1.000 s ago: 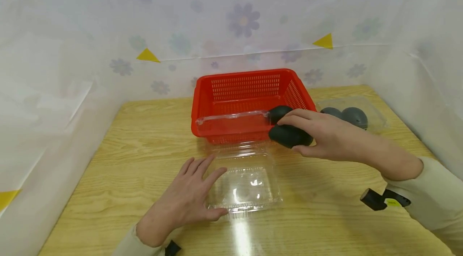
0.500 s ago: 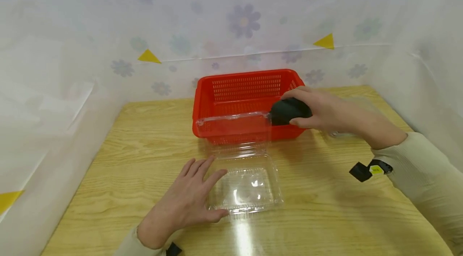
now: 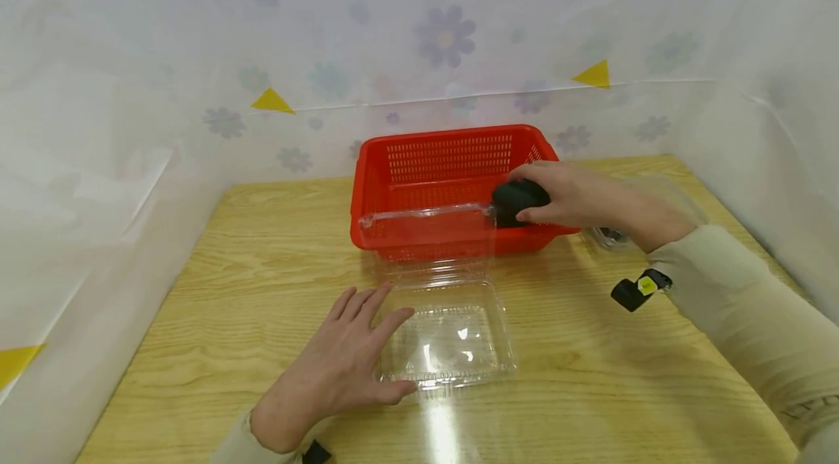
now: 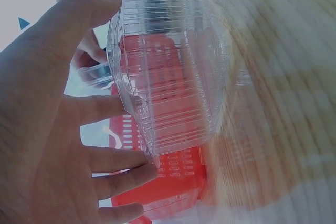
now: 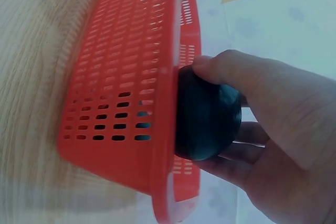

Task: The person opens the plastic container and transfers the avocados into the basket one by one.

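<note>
In the head view my right hand (image 3: 566, 194) grips a dark green avocado (image 3: 514, 203) at the right end of a red plastic basket (image 3: 357, 191). The right wrist view has thumb and fingers around the avocado (image 5: 207, 116), its lower side hidden behind the basket rim (image 5: 165, 103). Dark patches show through the basket's slots. My left hand (image 3: 334, 355), fingers spread and fairly straight, touches the left side of a clear plastic clamshell box (image 3: 452, 347). Its lid stands raised against the basket front. Left wrist view: fingertips touch the box rim (image 4: 123, 90).
Behind my right forearm, a second clear clamshell box (image 3: 609, 237) with dark contents stands on the right, mostly covered. The wooden table (image 3: 275, 253) ends at a flower-patterned sheet (image 3: 446, 34) behind, with white sheeting (image 3: 85, 158) at the sides.
My right hand has moved with the avocado from in front of the basket to over its rim, then slightly left. The left hand and the near box have stayed put.
</note>
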A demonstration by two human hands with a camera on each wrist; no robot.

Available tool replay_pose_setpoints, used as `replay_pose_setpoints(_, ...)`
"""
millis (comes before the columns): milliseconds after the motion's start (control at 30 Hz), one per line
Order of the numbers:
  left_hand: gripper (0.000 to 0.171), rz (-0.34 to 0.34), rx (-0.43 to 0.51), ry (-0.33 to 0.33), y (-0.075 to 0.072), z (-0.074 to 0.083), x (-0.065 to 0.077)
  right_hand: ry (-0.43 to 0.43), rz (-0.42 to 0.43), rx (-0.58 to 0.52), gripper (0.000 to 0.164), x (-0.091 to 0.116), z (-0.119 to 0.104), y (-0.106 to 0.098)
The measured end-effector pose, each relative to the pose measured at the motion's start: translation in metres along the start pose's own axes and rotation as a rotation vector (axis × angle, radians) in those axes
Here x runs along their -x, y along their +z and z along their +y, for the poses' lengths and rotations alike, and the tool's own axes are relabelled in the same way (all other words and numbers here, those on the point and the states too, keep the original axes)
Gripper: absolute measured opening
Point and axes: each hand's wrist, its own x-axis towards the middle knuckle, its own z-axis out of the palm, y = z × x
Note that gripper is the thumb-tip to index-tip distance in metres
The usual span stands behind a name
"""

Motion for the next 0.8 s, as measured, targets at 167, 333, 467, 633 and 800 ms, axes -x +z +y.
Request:
replay_pose_setpoints(167,0.086,0.002,-0.004,-0.001,0.001,0.0,0.001,0.03,-0.056,0.016,0.055,-0.005,0.005,0.009)
replay_pose_setpoints(333,0.085,0.012,-0.005,0.002,0.002,-0.001,0.0,0.02,-0.092,-0.003,0.052,-0.009,0.01,0.016)
replay_pose_setpoints(467,0.085,0.016,0.0,0.003,0.001,-0.001,-0.001,0.002,-0.106,-0.021,0.05,-0.013,0.013,0.016)
replay_pose_setpoints(633,0.085,0.016,0.002,0.003,0.001,-0.001,-0.001,0.022,-0.154,-0.04,0.05,-0.017,0.015,0.014)
replay_pose_setpoints(800,0.085,0.031,0.002,0.015,0.002,-0.001,0.0,0.052,-0.214,-0.075,0.049,-0.017,0.016,0.013)
